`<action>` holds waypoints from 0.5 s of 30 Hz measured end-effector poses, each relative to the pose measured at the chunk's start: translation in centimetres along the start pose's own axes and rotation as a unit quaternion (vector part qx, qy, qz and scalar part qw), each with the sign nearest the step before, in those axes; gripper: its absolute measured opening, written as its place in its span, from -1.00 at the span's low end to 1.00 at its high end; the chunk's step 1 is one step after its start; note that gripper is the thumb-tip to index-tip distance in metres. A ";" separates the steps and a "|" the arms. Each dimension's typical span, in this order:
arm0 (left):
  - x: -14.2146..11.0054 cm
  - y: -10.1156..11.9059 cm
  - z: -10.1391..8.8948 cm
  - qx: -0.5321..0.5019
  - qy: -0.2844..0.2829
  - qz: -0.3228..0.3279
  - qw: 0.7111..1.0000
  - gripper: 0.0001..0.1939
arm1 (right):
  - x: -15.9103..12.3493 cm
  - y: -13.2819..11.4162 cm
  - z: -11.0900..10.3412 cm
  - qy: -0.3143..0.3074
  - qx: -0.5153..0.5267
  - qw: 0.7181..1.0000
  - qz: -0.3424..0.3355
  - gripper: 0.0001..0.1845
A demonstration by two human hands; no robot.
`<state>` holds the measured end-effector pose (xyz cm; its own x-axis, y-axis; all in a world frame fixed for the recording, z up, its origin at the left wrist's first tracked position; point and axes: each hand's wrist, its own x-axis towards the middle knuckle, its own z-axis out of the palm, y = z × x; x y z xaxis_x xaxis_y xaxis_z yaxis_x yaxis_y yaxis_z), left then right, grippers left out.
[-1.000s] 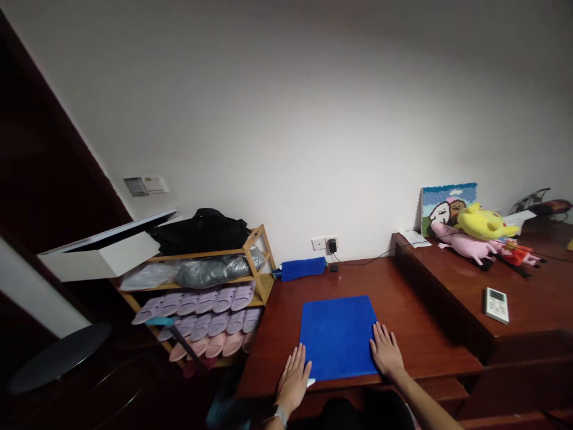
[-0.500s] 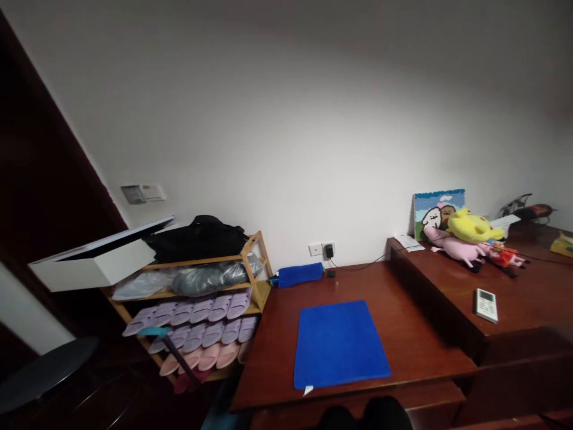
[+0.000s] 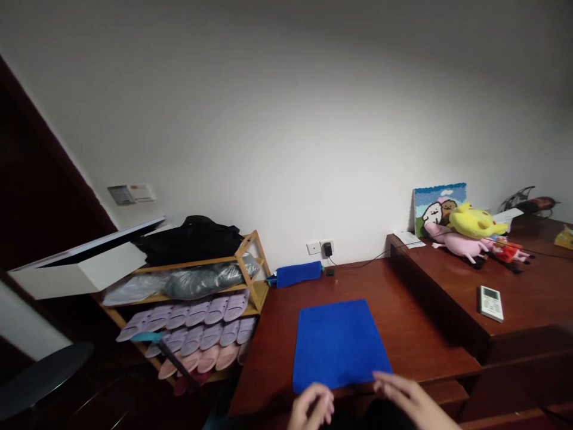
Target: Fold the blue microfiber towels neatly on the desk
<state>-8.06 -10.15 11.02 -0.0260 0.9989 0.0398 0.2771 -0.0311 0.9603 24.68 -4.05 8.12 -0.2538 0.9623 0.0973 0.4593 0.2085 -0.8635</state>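
A blue cloth point(image 3: 341, 343) lies flat on the brown wooden desk point(image 3: 403, 322). My left hand point(image 3: 312, 407) is at the cloth's near left corner, its fingers loosely curled and apart, with nothing seen in them. By the near right corner is my right hand point(image 3: 409, 397), fingers stretched toward the cloth's edge and holding nothing visible. Whether either hand touches the cloth I cannot tell. At the back of the desk, against the wall, rests a folded blue cloth point(image 3: 298, 275).
On the left stands a wooden rack point(image 3: 255, 292) with slippers point(image 3: 197, 310), a black bag point(image 3: 192, 240) and a white box point(image 3: 89, 272). The raised right-hand surface bears a remote control point(image 3: 491, 303), plush toys point(image 3: 477, 221) and a picture point(image 3: 439, 206). A black plug point(image 3: 327, 249) sits in the wall socket.
Both my hands have come into view from below, at the near edge of the blue cloth. The view has shifted slightly; the cloth lies where it was.
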 end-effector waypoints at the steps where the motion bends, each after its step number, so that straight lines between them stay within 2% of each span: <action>1: 2.3 1.3 0.4 -0.097 0.024 -0.006 0.995 -0.46 | 2.6 -0.7 -0.6 -0.033 0.127 0.991 0.010 -0.29; 3: 7.5 3.2 1.6 -0.237 0.083 -0.025 0.968 -0.35 | 8.3 -1.6 -1.1 0.002 0.312 0.950 0.027 -0.21; 5: 12.9 3.7 3.1 -0.312 0.095 -0.028 0.945 -0.29 | 13.9 -1.3 -0.3 0.058 0.376 0.924 0.036 -0.16; 7: 17.9 2.8 5.0 -0.331 0.090 -0.035 0.939 -0.22 | 18.7 0.0 1.4 0.105 0.328 0.937 0.060 -0.11; 10: 24.3 0.2 8.3 -0.285 0.075 -0.061 0.954 -0.13 | 24.1 2.9 4.2 0.146 0.204 0.964 0.091 -0.05; 13: 29.3 -2.3 11.6 -0.269 0.070 -0.073 0.958 -0.11 | 27.6 5.5 6.0 0.162 0.150 0.971 0.091 -0.09; 15: 31.6 -3.6 13.5 -0.284 0.064 -0.081 0.953 -0.11 | 28.7 6.9 6.5 0.148 0.052 0.985 0.078 -0.15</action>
<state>3.14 21.96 5.11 -0.1511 0.9808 -0.1233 -0.3039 0.0726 0.9499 15.05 23.90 1.73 0.0791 0.9932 0.0859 0.3787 0.0498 -0.9242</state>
